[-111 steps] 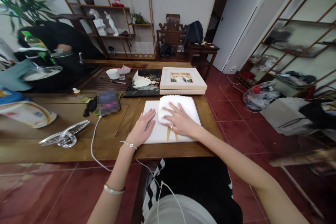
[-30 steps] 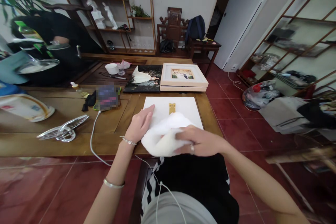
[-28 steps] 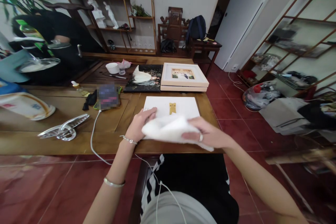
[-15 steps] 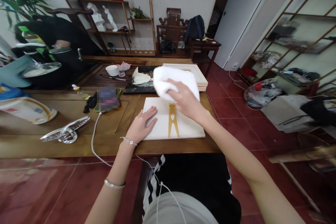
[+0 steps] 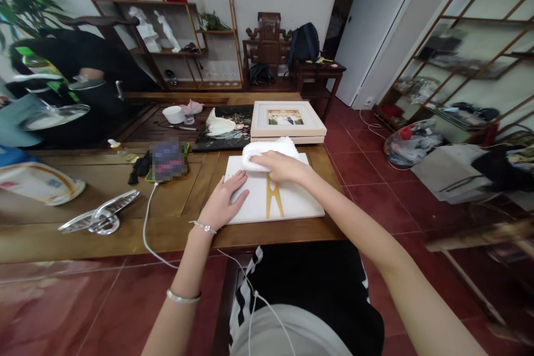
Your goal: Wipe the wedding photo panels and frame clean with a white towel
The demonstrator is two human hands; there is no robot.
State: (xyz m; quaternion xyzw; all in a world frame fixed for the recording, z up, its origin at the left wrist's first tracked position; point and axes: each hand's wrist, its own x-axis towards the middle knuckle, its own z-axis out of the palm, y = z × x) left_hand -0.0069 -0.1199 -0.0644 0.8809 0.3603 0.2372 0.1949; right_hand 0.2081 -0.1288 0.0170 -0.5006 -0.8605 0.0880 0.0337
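A white board (image 5: 250,206) with a yellow, two-legged shape (image 5: 274,200) on its face lies flat on the wooden table. My left hand (image 5: 224,197) rests flat on the board's left side, fingers stretched out. A folded white towel (image 5: 267,150) is gripped in my right hand (image 5: 281,167), over the far part of the board. The towel and hand hide the top of the yellow shape. Whether the towel touches the board I cannot tell for sure. Just beyond lies a picture frame (image 5: 261,115) with a small photo, stacked on another pale frame.
A dark picture with a white shape (image 5: 221,124) lies left of the frames. Further left are a blurred-out item (image 5: 168,161) with a white cable, a shiny metal object (image 5: 102,214), a dropper bottle (image 5: 119,150) and a white packet (image 5: 41,182). A dark-clothed person (image 5: 70,58) is at the back left.
My right hand has brought the towel down and nearer to the board, uncovering the framed photo behind. My left hand has stayed flat on the board. The view has shifted slightly.
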